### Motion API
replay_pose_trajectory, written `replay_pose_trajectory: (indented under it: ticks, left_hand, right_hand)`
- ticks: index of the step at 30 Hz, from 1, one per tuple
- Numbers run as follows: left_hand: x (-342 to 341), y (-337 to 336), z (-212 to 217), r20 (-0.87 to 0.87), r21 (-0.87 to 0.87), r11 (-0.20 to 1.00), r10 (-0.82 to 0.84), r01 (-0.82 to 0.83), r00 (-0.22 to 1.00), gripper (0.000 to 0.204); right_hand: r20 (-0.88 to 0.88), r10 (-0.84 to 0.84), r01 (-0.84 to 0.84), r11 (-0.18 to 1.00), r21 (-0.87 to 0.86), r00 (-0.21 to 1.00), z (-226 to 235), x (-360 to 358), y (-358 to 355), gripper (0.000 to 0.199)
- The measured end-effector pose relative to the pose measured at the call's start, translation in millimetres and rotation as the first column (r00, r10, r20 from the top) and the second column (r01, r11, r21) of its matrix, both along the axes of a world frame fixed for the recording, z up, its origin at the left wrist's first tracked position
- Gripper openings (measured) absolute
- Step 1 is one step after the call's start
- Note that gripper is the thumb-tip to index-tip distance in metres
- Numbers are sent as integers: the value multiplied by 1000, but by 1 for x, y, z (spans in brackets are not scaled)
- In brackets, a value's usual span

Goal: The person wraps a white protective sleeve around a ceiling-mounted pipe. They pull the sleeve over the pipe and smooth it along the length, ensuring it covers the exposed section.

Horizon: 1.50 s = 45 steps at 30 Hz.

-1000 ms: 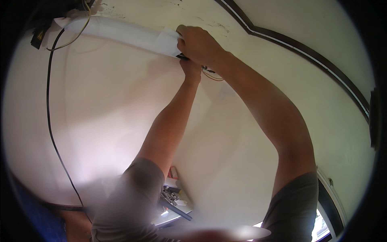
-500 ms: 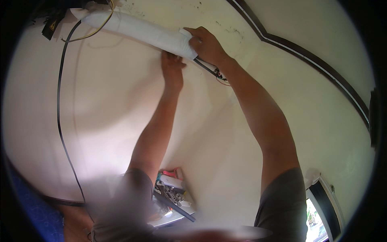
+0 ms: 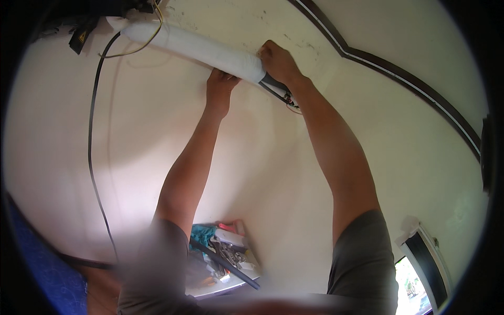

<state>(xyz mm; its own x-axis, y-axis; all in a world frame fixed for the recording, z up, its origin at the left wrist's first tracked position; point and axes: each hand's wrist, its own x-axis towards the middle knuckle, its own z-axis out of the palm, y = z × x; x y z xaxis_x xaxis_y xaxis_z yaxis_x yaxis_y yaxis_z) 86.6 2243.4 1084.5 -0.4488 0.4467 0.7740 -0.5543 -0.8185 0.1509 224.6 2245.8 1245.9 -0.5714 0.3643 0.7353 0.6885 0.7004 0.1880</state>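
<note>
A long bundle of piping, wrapped in white tape, slants across the upper wall. Out of its right end come a dark grey sleeve, a black cable and thin loose wires. From below, my left hand grips the bundle near that end, its fingertips hidden behind it. My right hand is closed at the edge of the white wrap, fingers curled over the top side. What those fingers hold is hidden.
A black cable hangs down the wall at left, and a yellowish wire loops over the bundle. Below stands a tray of tools with a dark tube across it. Dark trim runs along the wall at upper right.
My right hand has shifted right and curled over the bundle's end. The white flap by its fingers no longer shows. My left hand has moved slightly left, and the view has shifted a little.
</note>
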Motion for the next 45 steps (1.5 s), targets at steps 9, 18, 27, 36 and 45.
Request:
replay_pose_trajectory:
  ticks: [9,18,27,36,45]
  left_hand:
    - [24,-40,-6,-511,-347,653,469,-673,720,46]
    - [81,11,-63,-270,-326,776,471,-540,840,44]
    - [160,101,7,-285,-156,622,715,-767,638,50]
    - [166,-1,64,68,-464,784,495,-412,866,40]
    - [118,65,25,75,18,1000,3,-4,997,69]
  right_hand:
    - [322,-86,-70,894,442,943,-96,51,-62,54]
    - [224,66,-172,849,500,972,-81,30,-35,33]
    - [341,-210,-8,841,541,916,-94,39,-86,16]
    - [508,-177,-104,873,476,843,-50,50,-88,19]
    - [70,225,-222,974,-50,972,3,8,-28,22]
